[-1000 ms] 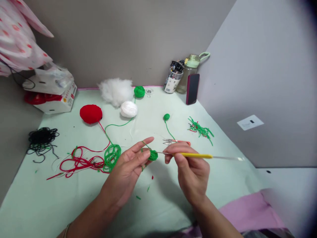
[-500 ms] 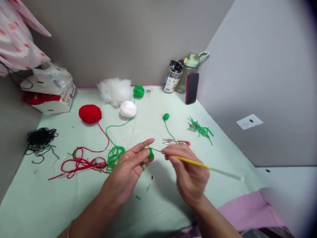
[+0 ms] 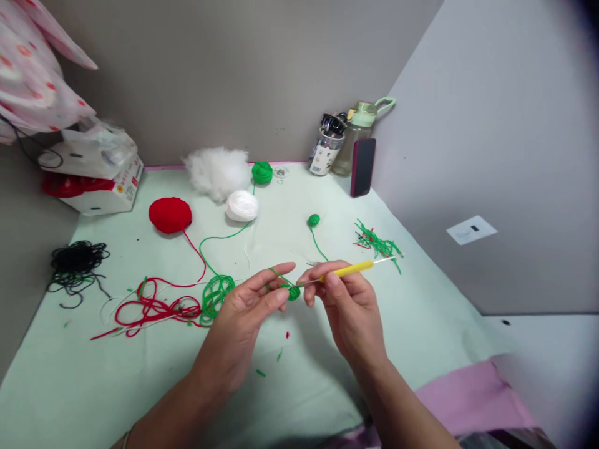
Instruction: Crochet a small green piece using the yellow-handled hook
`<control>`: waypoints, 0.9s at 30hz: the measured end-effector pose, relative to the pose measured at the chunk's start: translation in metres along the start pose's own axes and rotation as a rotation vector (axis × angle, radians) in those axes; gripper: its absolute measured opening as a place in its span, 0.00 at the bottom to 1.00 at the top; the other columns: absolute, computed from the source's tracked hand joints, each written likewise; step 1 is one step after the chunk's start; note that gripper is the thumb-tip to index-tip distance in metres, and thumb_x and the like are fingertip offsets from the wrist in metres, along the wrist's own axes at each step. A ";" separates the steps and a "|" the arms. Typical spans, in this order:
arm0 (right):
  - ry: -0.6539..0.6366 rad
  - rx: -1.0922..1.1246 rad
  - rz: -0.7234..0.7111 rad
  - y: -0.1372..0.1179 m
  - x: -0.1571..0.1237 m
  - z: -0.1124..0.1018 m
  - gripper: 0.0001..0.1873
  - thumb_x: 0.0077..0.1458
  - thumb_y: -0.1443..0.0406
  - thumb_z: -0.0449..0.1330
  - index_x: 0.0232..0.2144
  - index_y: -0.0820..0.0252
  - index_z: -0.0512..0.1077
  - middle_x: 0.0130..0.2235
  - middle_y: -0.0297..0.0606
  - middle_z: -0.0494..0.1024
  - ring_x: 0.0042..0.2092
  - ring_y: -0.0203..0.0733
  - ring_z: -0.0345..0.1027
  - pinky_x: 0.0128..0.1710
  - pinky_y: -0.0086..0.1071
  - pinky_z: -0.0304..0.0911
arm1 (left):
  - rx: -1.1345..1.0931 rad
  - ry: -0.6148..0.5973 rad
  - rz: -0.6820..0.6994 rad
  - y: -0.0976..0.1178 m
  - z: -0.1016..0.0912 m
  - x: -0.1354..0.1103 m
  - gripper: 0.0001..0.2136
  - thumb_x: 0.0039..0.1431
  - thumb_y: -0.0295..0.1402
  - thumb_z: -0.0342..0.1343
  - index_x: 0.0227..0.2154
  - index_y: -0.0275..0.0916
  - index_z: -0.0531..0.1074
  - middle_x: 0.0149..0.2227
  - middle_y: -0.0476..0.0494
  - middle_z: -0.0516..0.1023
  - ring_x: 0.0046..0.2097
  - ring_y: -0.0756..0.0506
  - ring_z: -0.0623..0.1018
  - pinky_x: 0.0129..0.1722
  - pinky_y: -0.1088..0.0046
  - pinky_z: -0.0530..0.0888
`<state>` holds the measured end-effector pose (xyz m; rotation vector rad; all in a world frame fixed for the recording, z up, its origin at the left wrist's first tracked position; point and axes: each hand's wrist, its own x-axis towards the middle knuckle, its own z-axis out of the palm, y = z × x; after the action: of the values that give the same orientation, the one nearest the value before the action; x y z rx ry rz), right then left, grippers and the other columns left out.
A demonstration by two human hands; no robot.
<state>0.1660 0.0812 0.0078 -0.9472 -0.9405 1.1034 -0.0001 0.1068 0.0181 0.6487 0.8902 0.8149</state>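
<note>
My left hand pinches a small green crochet piece between thumb and fingers. Green yarn runs over its raised index finger. In my right hand is a crochet hook with a yellow grip, held between thumb and fingers. The hook's left metal end reaches the green piece; whether it sits inside a loop is too small to tell. Behind my right hand, thread snips are mostly hidden. A small green crocheted ball with a yarn tail lies beyond them.
Left of my hands lie tangled red yarn, a green yarn coil and black yarn. Farther back are a red ball, white yarn and stuffing. Green scraps, a phone and a bottle stand right.
My right hand has turned, so the hook's yellow grip now slants up to the right instead of down. The green piece has tilted and shifted slightly right. The snips are now more covered.
</note>
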 end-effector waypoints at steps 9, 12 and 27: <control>-0.044 -0.371 -0.306 -0.005 -0.010 0.001 0.11 0.72 0.67 0.57 0.44 0.53 0.80 0.40 0.36 0.84 0.36 0.36 0.77 0.39 0.32 0.75 | 0.164 0.057 0.144 -0.006 -0.007 0.000 0.14 0.58 0.35 0.70 0.48 0.53 0.85 0.36 0.51 0.75 0.41 0.48 0.72 0.45 0.72 0.68; -0.128 -0.567 -0.500 -0.005 -0.013 0.000 0.13 0.71 0.72 0.55 0.48 0.54 0.78 0.40 0.38 0.84 0.40 0.40 0.79 0.42 0.35 0.76 | 0.268 0.093 0.228 -0.008 -0.006 -0.001 0.13 0.59 0.33 0.69 0.47 0.53 0.86 0.37 0.51 0.76 0.42 0.48 0.73 0.46 0.72 0.68; -0.048 -0.282 -0.286 -0.001 -0.004 0.005 0.10 0.70 0.65 0.61 0.41 0.51 0.83 0.37 0.37 0.84 0.34 0.39 0.75 0.35 0.35 0.74 | -0.093 -0.051 -0.002 0.000 -0.003 0.001 0.21 0.55 0.35 0.73 0.53 0.46 0.84 0.36 0.49 0.78 0.43 0.46 0.73 0.52 0.68 0.67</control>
<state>0.1612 0.0780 0.0098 -0.9793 -1.2515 0.7667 -0.0021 0.1081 0.0168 0.5842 0.8017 0.8299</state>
